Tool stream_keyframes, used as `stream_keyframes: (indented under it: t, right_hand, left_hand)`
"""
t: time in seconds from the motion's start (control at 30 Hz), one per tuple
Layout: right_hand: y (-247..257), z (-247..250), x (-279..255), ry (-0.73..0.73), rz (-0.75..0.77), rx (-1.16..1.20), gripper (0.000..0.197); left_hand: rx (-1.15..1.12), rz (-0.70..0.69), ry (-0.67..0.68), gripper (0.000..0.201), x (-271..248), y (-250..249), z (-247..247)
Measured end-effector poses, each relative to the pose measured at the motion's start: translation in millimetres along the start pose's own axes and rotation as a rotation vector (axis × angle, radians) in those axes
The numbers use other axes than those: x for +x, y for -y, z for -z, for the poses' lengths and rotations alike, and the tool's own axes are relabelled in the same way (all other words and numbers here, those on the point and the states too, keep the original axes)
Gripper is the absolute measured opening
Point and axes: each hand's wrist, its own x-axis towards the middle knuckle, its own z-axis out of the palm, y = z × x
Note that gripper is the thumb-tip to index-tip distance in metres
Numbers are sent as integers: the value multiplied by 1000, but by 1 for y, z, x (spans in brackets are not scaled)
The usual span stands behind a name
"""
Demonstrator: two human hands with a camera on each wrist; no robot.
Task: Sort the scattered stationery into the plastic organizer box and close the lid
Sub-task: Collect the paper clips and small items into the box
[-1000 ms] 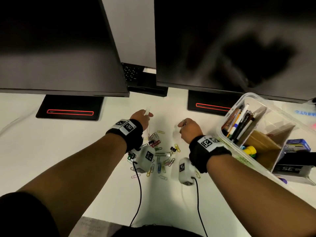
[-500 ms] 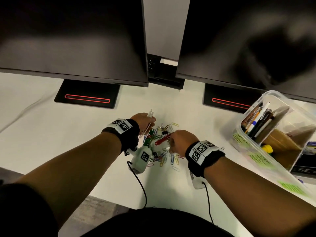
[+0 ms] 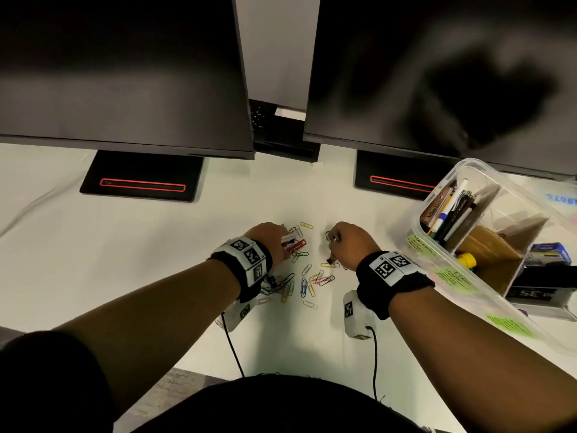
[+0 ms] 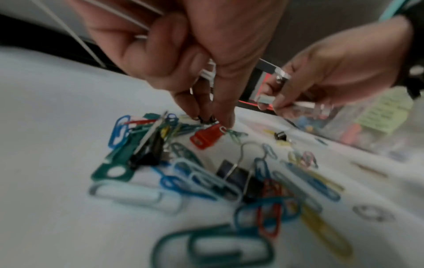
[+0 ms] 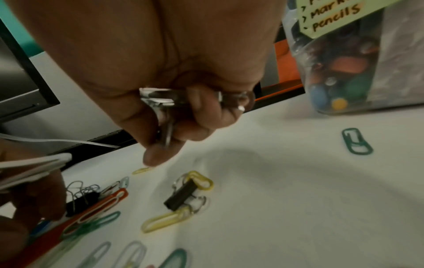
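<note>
Bare desk (image 3: 156,245) lies left; organizer box (image 3: 437,245) blocks right.

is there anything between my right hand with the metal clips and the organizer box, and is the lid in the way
Nothing visible blocks it. The right hand grips silver metal clips, and only bare white desk lies between it and the organizer box to its right. The box stands open, with no lid over its compartments.
</note>
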Motion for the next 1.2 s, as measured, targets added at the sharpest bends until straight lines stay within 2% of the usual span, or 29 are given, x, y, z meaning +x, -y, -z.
stream_keyframes:
  t: [0.07, 0.1, 0.13, 0.23, 0.3, 0.37, 0.47, 0.63, 0.8, 1.03, 1.2]
  right_hand:
    - [-1, 0, -3, 3, -16, 19, 24]
    - [-1, -1, -5, 10, -28, 31, 19]
    - [-1, -2, -6, 13, -33, 46, 10]
    - [-1, -5, -9, 5, -44, 95, 23]
    - [-1, -7, -10, 18, -21, 83, 24]
    - [2, -9, -9, 35, -7, 84, 24]
    - [11, -13, -7, 49, 21, 118, 24]
    - [44, -25, -7, 124, 210, -70, 25]
    - [71, -40, -9, 309, 350, -406, 51]
    - [51, -30, -15, 284, 332, -517, 62]
    - [46, -24, -13, 237, 300, -577, 45]
  left_hand:
    - [26, -7, 0, 54, 2, -1, -7]
    - [30, -10, -3, 55, 2, -2, -9]
    - [38, -15, -7, 53, 3, -3, -10]
    - [71, -20, 9, 48, 4, -7, -10]
    - [58, -21, 18, 49, 3, -7, -9]
    - [4, -29, -10, 41, 1, -5, -6]
    - [-128, 13, -86, 19, -4, 5, 3]
    - [-138, 133, -163, 25, -12, 40, 23]
    - [-100, 192, -144, 25, -20, 73, 22]
    - [-107, 180, -90, 25, -21, 78, 8]
    - [-113, 131, -74, 26, -18, 67, 3]
